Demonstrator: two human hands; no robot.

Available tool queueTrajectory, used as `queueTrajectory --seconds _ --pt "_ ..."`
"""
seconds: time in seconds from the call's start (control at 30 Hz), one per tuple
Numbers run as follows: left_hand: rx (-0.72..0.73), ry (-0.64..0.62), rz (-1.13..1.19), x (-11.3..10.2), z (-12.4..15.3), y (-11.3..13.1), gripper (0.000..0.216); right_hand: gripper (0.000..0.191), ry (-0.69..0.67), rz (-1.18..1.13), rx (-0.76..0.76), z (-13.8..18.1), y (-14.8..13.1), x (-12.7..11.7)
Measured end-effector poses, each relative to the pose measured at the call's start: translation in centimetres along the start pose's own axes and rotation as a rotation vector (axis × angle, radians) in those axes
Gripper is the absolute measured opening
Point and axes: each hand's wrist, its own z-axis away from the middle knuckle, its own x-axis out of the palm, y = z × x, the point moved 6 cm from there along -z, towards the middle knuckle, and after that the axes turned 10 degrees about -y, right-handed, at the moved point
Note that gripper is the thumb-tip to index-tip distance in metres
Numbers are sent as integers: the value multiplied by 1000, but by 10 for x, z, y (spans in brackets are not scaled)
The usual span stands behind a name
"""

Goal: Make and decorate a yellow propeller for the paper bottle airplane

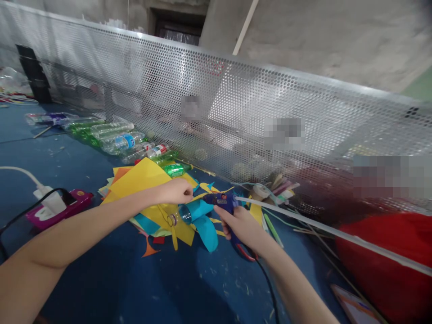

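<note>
My right hand [241, 227] is wrapped round a blue hot glue gun [221, 202], its nozzle turned left. A long whitish glue stick [320, 229] runs out of its back. Close to the nozzle, my left hand [178, 191] is closed with fingertips pinched; what they hold is too small to make out, though a thin yellow piece shows there. Below both hands lies a cut clear bottle top [184, 214] with blue petal-shaped paper [206, 231] around it. Yellow paper sheets [140, 177] are piled beneath my left forearm.
Several plastic bottles [118, 141] lie along a perforated metal screen [162, 85]. A magenta power strip [60, 209] with plugs sits at left. Scissors with red handles [246, 253] lie under my right wrist, beside a black cable [266, 279]. Red fabric [388, 261] is at right.
</note>
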Motion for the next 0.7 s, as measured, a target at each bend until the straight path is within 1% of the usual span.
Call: queueTrajectory --seconds 0.07,0.17,0.27,0.37,0.5,0.7 --pt "-11 0 4 0 1 0 22 47 41 18 15 -4 7 -5" --pt "-30 -1 10 0 2 0 18 47 88 -29 42 -10 19 -12" --pt "-37 -3 14 -1 3 1 17 45 84 -92 38 -12 25 -15" --pt "-30 -8 15 0 2 1 17 45 75 -105 16 -9 24 -14" --pt "-24 -3 8 0 1 -1 18 48 31 -40 -29 0 13 -4" --pt "-29 9 0 0 2 0 17 44 -73 -51 -92 13 -4 18"
